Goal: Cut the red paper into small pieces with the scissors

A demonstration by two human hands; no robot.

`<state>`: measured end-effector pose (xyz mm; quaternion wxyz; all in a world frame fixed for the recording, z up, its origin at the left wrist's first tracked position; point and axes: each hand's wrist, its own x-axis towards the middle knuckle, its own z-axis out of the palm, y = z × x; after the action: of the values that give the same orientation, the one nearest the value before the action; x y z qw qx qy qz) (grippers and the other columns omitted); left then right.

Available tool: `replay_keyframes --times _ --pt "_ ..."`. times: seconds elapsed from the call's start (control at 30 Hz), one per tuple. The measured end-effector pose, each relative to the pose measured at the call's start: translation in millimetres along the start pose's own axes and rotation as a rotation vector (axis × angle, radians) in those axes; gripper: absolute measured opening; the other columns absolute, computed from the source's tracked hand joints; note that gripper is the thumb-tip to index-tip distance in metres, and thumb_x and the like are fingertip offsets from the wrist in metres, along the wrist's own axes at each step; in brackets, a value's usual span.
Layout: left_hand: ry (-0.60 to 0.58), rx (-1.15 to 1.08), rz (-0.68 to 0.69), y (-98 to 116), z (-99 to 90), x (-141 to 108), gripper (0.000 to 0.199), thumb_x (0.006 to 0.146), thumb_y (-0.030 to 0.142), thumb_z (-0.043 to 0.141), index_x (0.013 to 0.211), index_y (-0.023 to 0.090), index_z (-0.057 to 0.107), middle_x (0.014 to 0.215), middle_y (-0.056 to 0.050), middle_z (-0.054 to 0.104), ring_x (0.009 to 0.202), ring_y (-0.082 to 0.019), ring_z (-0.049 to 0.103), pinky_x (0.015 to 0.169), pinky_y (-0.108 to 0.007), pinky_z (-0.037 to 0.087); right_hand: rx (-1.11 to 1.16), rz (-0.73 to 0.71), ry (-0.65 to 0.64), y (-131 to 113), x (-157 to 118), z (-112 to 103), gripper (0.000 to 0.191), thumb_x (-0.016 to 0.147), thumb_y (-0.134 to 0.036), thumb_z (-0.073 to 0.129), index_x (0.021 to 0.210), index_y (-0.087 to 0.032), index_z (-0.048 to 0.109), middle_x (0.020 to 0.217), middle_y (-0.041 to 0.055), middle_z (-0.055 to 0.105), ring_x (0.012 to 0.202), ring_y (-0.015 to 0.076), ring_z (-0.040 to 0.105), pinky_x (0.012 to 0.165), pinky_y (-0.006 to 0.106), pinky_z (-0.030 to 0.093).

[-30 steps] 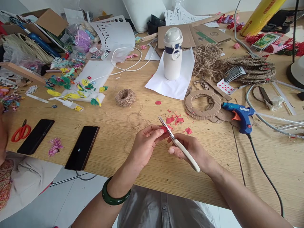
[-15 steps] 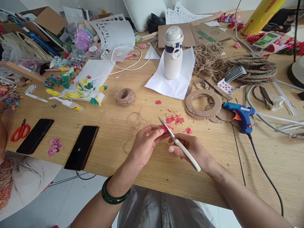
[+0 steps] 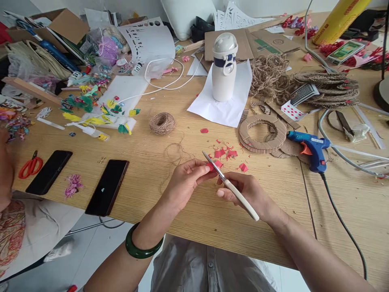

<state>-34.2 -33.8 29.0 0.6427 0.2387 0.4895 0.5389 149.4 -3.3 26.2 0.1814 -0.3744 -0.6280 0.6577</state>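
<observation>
My left hand [image 3: 187, 178] is closed, pinching a small red piece [image 3: 210, 166] between thumb and fingers. In my right hand [image 3: 247, 192] are white-handled scissors [image 3: 240, 196], whose blades point up and left and lie across the red piece. Just beyond the blades, red scraps [image 3: 225, 152] and thin trimmings are scattered on the wooden table [image 3: 194, 217]. A loose strand of twine lies beyond my left hand, near a ball of twine [image 3: 162, 123].
A white bottle [image 3: 224, 77] stands on white paper at the back. On the right are a cardboard ring [image 3: 263, 134] and a blue glue gun [image 3: 311, 148] with its cable. Two phones [image 3: 107, 187] and red scissors [image 3: 30, 166] lie left, near another person's arm [image 3: 5, 174].
The view has shifted slightly, so the table items appear a little farther right. Both hands keep nearly the same pose around the red piece and the scissors.
</observation>
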Motion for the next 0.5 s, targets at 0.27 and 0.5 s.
replay_keyframes --times 0.27,0.5 --pt "-0.042 0.087 -0.021 9.1 -3.4 -0.6 0.007 0.077 0.019 0.071 0.078 0.012 0.074 0.085 -0.006 0.075 0.087 -0.019 0.069 0.089 -0.037 0.056 -0.022 -0.005 -0.006 -0.5 0.8 -0.2 0.037 0.078 -0.047 0.075 0.082 -0.014 0.060 0.062 -0.0060 0.036 0.053 0.0077 0.031 0.046 0.022 0.024" --pt "-0.045 0.127 -0.032 11.4 -10.5 0.2 0.007 0.076 0.019 0.072 0.078 0.013 0.074 0.086 -0.006 0.074 0.088 -0.018 0.068 0.090 -0.037 0.056 -0.010 -0.007 -0.021 2.6 0.9 1.4 0.035 0.078 -0.046 0.075 0.083 -0.014 0.061 0.062 -0.0058 0.038 0.053 0.0077 0.032 0.045 0.022 0.025"
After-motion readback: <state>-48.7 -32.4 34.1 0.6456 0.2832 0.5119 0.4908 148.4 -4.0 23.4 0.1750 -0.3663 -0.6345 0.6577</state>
